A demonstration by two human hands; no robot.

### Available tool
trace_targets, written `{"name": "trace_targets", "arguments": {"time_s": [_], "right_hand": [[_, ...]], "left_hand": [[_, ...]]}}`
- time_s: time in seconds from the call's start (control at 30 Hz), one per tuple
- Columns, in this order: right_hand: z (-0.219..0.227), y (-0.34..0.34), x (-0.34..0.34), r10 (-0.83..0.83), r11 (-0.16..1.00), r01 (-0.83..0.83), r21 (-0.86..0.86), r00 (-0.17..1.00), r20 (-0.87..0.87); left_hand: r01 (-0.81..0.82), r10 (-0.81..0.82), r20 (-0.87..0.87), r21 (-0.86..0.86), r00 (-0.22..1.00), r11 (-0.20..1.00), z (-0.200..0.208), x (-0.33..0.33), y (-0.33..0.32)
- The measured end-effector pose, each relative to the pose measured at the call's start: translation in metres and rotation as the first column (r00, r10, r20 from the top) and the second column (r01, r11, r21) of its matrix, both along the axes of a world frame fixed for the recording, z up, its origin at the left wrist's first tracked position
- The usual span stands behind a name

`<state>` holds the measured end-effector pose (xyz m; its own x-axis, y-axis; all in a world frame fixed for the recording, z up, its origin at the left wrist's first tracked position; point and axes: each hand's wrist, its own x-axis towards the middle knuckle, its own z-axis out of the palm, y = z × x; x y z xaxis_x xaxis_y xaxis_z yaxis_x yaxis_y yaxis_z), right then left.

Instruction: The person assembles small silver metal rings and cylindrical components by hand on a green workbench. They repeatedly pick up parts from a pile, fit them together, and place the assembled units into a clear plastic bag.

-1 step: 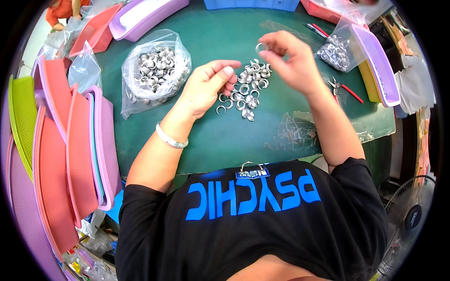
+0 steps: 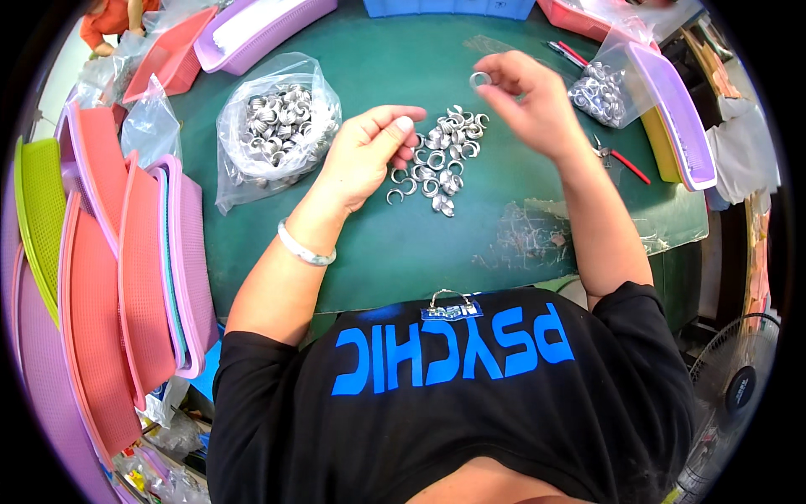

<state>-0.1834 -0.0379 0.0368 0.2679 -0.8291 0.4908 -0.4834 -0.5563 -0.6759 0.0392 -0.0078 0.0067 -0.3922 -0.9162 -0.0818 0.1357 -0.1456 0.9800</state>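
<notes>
A silver ring (image 2: 479, 80) is pinched between the thumb and fingertips of my right hand (image 2: 533, 97), raised beyond the right side of a loose pile. This pile of silver rings (image 2: 437, 164), some open like a C, lies on the green tabletop. At the pile's left edge is my left hand (image 2: 369, 155), its thumb pressed to curled fingers and the index finger stretched out. Whatever those fingers may hold is hidden. Left of that hand stands an open clear plastic bag (image 2: 235, 164) full of similar rings.
Another clear bag of rings (image 2: 598, 92) lies at the right, near red-handled pliers (image 2: 628, 166) and a purple basket (image 2: 701, 168). Stacked plastic baskets (image 2: 101, 328) crowd the left side. A blue bin (image 2: 453, 8) is at the far edge. A fan (image 2: 739, 391) stands lower right.
My right hand has shifted slightly to the right with the ring. My left hand has moved a little to the left. The pile looks the same.
</notes>
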Motion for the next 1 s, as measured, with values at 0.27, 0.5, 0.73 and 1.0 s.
{"name": "trace_targets", "arguments": {"time_s": [0.27, 0.5, 0.73, 1.0], "right_hand": [[-0.008, -0.027, -0.073, -0.048, 0.951, 0.255, 0.172, 0.675, -0.736], [-0.014, -0.015, -0.031, 0.132, 0.991, -0.093, 0.098, 0.827, -0.547], [-0.028, -0.017, -0.025, 0.123, 0.991, -0.082, 0.101, 0.844, -0.523], [-0.002, 0.006, 0.001, 0.199, 0.847, -0.276, 0.454, 0.957, 0.211]], "left_hand": [[-0.089, 0.096, 0.156, -0.050, 0.983, 0.995, 0.000, -0.004, 0.001], [-0.252, 0.443, 0.297, -0.509, 0.846, 0.823, -0.017, 0.004, -0.011], [-0.077, 0.211, 0.419, -0.315, 0.883, 0.946, -0.016, -0.003, -0.005], [-0.124, 0.202, 0.237, -0.308, 0.950, 0.943, -0.005, -0.009, 0.005]]}}
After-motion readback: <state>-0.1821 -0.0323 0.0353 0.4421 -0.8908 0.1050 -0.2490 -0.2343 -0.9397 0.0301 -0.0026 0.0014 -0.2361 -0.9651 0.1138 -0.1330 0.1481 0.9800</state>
